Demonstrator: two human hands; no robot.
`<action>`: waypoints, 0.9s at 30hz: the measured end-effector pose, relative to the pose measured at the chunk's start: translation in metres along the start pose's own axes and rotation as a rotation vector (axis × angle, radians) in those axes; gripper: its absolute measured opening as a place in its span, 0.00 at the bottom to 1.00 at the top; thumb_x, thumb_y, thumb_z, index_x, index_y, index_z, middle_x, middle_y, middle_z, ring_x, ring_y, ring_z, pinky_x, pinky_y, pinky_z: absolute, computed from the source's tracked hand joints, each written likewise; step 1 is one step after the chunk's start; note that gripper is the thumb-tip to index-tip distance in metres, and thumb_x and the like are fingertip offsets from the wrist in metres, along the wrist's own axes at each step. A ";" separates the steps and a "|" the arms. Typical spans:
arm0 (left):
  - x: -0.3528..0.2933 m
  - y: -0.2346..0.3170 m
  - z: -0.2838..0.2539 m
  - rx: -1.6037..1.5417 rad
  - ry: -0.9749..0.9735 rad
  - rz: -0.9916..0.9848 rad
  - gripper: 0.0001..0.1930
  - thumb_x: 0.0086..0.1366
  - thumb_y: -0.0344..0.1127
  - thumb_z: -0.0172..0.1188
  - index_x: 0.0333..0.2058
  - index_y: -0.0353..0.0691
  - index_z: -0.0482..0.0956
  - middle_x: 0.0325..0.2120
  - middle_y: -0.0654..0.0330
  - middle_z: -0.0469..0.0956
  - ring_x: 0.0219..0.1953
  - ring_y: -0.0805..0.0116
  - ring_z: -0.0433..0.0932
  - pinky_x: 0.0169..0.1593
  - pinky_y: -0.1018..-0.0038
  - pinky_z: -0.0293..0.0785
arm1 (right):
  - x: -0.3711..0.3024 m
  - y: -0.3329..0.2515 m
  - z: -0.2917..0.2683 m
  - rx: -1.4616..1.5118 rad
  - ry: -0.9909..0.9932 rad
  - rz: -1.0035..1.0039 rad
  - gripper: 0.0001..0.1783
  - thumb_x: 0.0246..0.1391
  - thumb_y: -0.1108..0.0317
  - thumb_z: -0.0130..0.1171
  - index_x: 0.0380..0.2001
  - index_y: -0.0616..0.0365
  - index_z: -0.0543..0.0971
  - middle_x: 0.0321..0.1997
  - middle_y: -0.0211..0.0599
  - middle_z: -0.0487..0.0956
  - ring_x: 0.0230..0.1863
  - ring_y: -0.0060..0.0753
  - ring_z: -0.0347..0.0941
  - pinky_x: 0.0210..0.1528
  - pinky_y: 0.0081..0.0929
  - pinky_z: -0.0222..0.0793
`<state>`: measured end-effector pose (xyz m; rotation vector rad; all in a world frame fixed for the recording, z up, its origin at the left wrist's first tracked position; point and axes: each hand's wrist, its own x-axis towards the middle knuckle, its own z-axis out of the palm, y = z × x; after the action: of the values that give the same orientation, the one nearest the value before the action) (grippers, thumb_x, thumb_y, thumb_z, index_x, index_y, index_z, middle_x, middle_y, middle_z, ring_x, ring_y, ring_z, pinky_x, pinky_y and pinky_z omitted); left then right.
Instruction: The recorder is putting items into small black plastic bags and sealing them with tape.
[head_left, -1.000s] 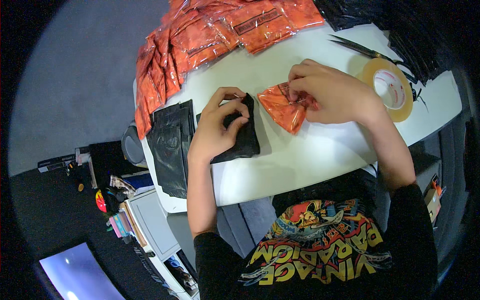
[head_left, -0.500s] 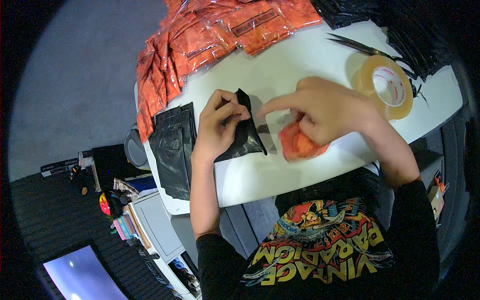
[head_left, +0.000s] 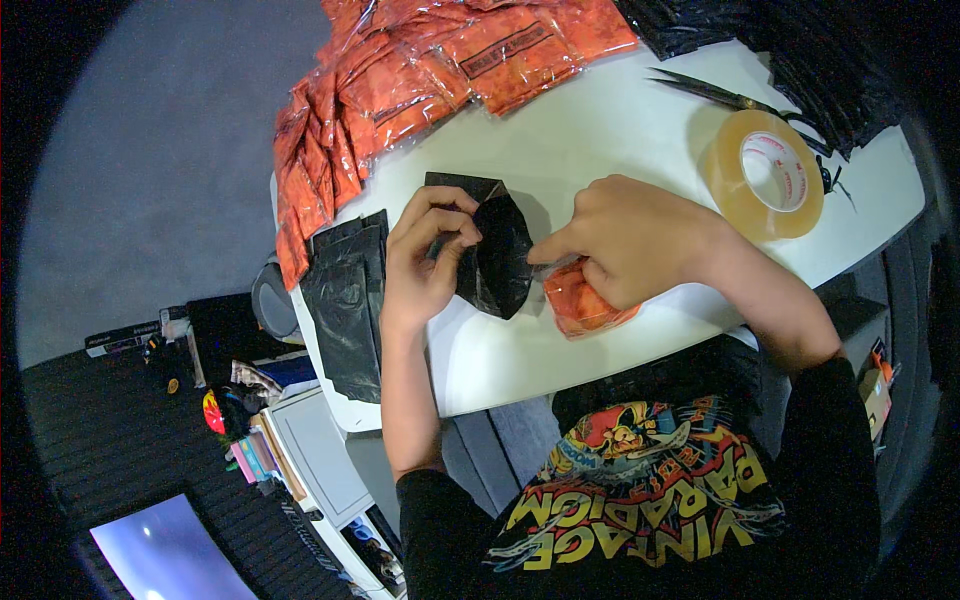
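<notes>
My left hand [head_left: 422, 255] is closed on the upper layer of a black plastic mailing bag [head_left: 503, 250], fingers and thumb pinching it. The bag's mouth gapes toward the right, showing a dark inside. My right hand [head_left: 645, 240] is curled over a small orange packet in clear wrap [head_left: 578, 302], and the packet's left part sticks out below the fingers. The right index finger points left, its tip at or very close to the rim of the bag's mouth. The palm hides the rest of the packet.
Orange garments in clear bags [head_left: 430, 70] lie heaped along the far side of the white table [head_left: 490, 375]. Flat black bags [head_left: 345, 310] are stacked at the left. A tape roll [head_left: 725, 180], scissors [head_left: 715, 90] and more black bags [head_left: 840, 70] occupy the far right.
The black bag's mouth has opened wider. My right index finger has come to the bag's rim, and the orange packet has moved slightly left with that hand.
</notes>
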<state>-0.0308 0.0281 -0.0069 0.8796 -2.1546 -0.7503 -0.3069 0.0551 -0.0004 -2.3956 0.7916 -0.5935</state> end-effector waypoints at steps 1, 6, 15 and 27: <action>0.000 0.001 -0.001 0.002 0.000 0.000 0.10 0.54 0.13 0.58 0.33 0.32 0.81 0.44 0.52 0.79 0.46 0.61 0.80 0.48 0.71 0.78 | 0.001 -0.001 -0.001 -0.011 -0.025 0.008 0.26 0.35 0.73 0.53 0.40 0.52 0.90 0.23 0.52 0.81 0.25 0.59 0.78 0.33 0.46 0.77; 0.001 0.004 -0.002 0.016 -0.051 -0.079 0.11 0.56 0.11 0.56 0.34 0.31 0.79 0.45 0.51 0.80 0.45 0.60 0.82 0.48 0.69 0.79 | 0.001 0.007 -0.012 0.179 0.087 -0.011 0.19 0.37 0.74 0.53 0.33 0.55 0.88 0.26 0.53 0.82 0.30 0.59 0.80 0.37 0.46 0.77; 0.003 0.003 0.004 0.003 0.002 -0.107 0.06 0.61 0.17 0.60 0.35 0.33 0.77 0.48 0.52 0.79 0.45 0.60 0.80 0.51 0.69 0.77 | 0.007 0.012 0.000 -0.035 0.373 0.039 0.06 0.50 0.68 0.58 0.29 0.59 0.80 0.26 0.45 0.77 0.35 0.53 0.76 0.40 0.46 0.73; 0.003 0.007 0.010 0.287 -0.074 -0.026 0.07 0.60 0.29 0.65 0.35 0.38 0.77 0.52 0.51 0.74 0.57 0.47 0.69 0.63 0.58 0.66 | 0.003 0.024 0.022 -0.182 0.161 0.103 0.22 0.57 0.52 0.69 0.44 0.59 0.82 0.52 0.41 0.77 0.57 0.46 0.70 0.60 0.41 0.70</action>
<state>-0.0428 0.0331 -0.0070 1.0403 -2.3591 -0.4993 -0.3023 0.0448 -0.0314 -2.4741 1.0734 -0.7051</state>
